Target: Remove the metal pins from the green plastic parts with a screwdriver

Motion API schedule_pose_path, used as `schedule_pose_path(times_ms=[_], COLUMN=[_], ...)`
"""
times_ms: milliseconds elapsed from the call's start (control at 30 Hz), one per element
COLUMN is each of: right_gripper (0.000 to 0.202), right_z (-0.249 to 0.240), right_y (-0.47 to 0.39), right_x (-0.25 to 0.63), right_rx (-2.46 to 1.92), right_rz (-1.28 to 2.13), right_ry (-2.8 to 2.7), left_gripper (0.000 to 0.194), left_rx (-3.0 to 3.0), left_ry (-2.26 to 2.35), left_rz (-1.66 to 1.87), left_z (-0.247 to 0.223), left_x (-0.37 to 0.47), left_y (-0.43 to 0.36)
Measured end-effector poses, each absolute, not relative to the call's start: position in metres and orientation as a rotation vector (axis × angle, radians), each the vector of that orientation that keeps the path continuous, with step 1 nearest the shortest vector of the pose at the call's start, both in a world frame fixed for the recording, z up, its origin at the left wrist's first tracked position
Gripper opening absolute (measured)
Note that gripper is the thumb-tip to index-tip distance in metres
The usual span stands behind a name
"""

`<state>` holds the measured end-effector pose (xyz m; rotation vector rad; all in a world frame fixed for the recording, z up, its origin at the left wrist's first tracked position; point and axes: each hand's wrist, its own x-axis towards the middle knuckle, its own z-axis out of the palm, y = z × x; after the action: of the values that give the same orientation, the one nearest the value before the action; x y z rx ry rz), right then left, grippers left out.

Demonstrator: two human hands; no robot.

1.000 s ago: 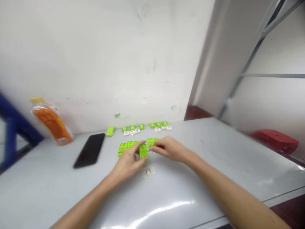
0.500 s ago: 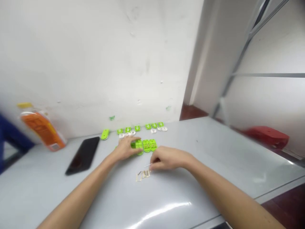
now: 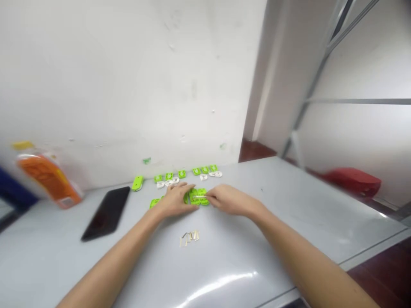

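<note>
Right hand (image 3: 221, 199) had a thin strip (image 3: 201, 196) pinched over the green cases (image 3: 199, 196) mid-frame, while the left hand (image 3: 177, 199) was kinda spread beside them. Thin metal pieces (image 3: 189, 237) sat below, black phone (image 3: 106, 213) lower left, orange bottle (image 3: 49, 177) far left.

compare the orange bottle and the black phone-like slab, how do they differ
The bottle is mostly orange with a yellow cap; the slab is black. The bottle has its cap end up; the slab lies flat. The bottle looks thick, the slab thin. Both rest on the grey table.
</note>
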<state>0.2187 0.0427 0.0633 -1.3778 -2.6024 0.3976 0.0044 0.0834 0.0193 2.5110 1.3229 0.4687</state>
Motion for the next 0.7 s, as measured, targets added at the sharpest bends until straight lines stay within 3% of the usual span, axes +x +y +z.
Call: schedule_pose_path(times_ms=[267,433,700], right_gripper=[0.022,0.024,0.025], right_z=[0.065,0.065,0.069], right_y=[0.043,0.034,0.026], right_x=[0.213,0.202,0.198], right_rx=[-1.268,-1.140,-1.118], right_rz=[0.310,0.346,0.313], right_ry=[-2.446,-2.462,-2.479], left_gripper=[0.067,0.067,0.070], left_rx=[2.265,1.785,1.576], left_ry=[1.248,1.100,1.003], left_rz=[0.757,0.736,0.819], left_z=[0.030,0.032,0.033], left_x=[-0.013,-0.020,-0.019], left_y=[0.052,0.024,0.017])
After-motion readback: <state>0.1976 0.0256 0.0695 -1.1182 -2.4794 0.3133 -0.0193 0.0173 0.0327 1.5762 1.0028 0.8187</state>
